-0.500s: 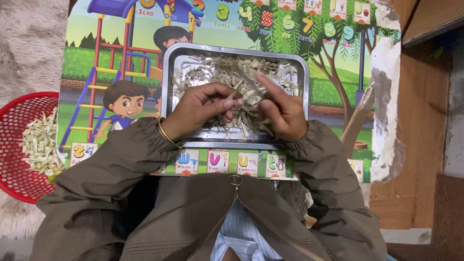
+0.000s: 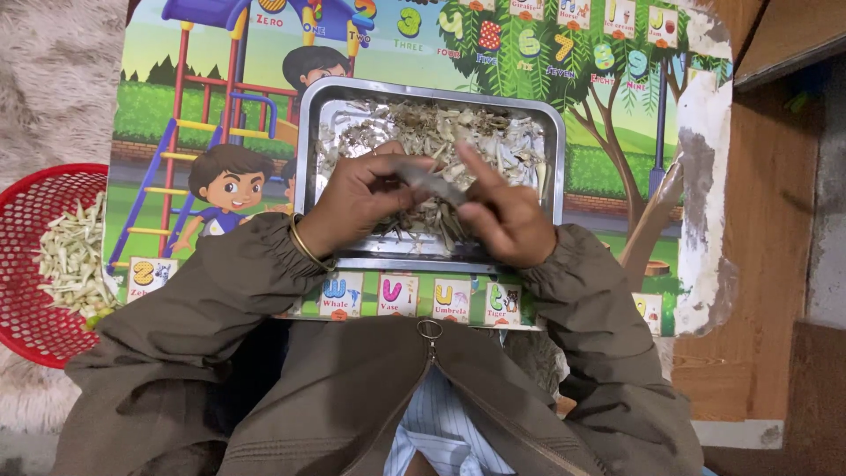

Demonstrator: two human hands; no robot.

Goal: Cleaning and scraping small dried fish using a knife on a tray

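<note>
Over the steel tray (image 2: 308, 132) — left hand (image 2: 357, 198) and right hand (image 2: 502, 220) both pinched on one dried fish (image 2: 429, 181).

A colourful illustrated children's table (image 2: 176, 106) stood on a shaggy beige rug (image 2: 53, 79); brown wooden flooring (image 2: 775, 220) lay to the right.

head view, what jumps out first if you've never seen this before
Both hands meet over a metal tray heaped with dried fish, in the middle of a bright cartoon board. The left hand and right hand pinch one small fish between them. At the far left sits a red basket holding pale fish.
</note>
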